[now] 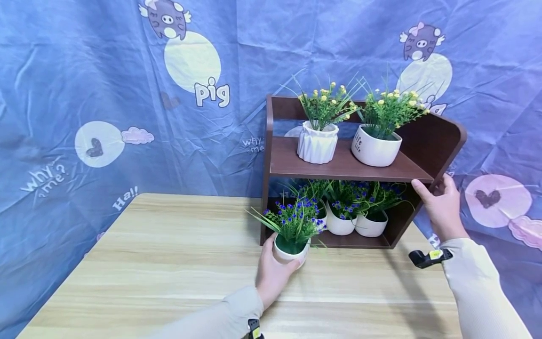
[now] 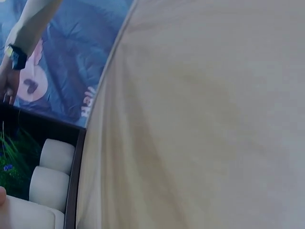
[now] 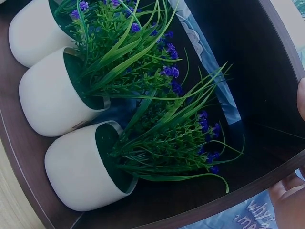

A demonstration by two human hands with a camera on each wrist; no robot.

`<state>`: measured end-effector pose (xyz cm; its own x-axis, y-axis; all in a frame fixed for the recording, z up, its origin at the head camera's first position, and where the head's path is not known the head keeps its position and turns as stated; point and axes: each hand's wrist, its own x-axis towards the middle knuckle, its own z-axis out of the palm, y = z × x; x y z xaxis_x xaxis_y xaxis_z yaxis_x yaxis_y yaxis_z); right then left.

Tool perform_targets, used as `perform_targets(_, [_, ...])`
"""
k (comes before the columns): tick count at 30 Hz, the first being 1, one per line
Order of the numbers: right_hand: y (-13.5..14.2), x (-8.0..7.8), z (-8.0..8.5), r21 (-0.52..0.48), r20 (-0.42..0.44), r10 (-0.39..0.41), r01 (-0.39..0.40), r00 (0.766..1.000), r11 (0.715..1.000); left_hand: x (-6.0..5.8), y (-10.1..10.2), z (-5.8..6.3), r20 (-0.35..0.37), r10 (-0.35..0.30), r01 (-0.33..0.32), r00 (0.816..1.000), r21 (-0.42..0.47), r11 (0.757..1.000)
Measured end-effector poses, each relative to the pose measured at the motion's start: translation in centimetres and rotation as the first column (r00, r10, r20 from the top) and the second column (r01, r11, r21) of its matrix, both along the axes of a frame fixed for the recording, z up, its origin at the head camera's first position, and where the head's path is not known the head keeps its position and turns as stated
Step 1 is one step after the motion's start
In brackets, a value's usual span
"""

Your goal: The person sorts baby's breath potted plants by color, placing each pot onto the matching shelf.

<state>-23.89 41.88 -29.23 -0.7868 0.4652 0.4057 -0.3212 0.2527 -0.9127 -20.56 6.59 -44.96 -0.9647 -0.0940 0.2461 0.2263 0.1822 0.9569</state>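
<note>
My left hand (image 1: pixel 273 278) holds a white potted plant with blue flowers (image 1: pixel 292 226), fingers and thumb around the pot, just in front of the shelf's lower left. Only a fingertip of that hand shows in the left wrist view. My right hand (image 1: pixel 444 212) grips the right side panel of a dark brown two-tier shelf (image 1: pixel 347 174), thumb on the front edge and fingers round the outside. On the lower tier stand three more white pots (image 3: pixel 88 171) of blue flowers, side by side toward the right; the leftmost is partly hidden by the held plant.
On the upper tier, a ribbed white pot (image 1: pixel 317 146) and a round white pot lettered "Life" (image 1: pixel 377 148) bear yellow flowers. The shelf stands on a light wooden table (image 1: pixel 169 254). Behind hangs a blue cloth (image 1: pixel 101 61) with pig prints.
</note>
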Motion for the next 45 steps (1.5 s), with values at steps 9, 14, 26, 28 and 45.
perform_targets(9, [0.0, -0.1, 0.0, -0.012, -0.016, 0.010, -0.010, 1.000, 1.000, -1.5, 1.8, 0.1, 0.001, 0.188, -0.188, 0.982, -0.025, 0.982])
perform_targets(14, [0.0, -0.2, -0.1, -0.019, -0.029, 0.022, -0.023, 0.999, 1.000, -2.7, 2.7, -0.8, -0.008, 0.268, -0.267, 0.963, 0.051, 0.962])
perform_targets(26, [0.2, -0.4, -0.2, -0.020, -0.037, 0.009, -0.010, 0.999, 1.000, -3.9, 4.7, -1.2, -0.068, 0.389, -0.368, 0.919, 0.209, 0.906])
perform_targets(28, [0.2, -0.4, -0.2, -0.024, -0.034, 0.014, -0.014, 0.999, 1.000, -4.0, 4.9, -1.1, -0.071, 0.395, -0.372, 0.916, 0.220, 0.902])
perform_targets(45, [-0.1, -0.2, 0.0, -0.035, -0.036, 0.015, -0.016, 0.999, 0.999, -4.9, 5.5, -0.6, -0.075, 0.414, -0.390, 0.907, 0.216, 0.895])
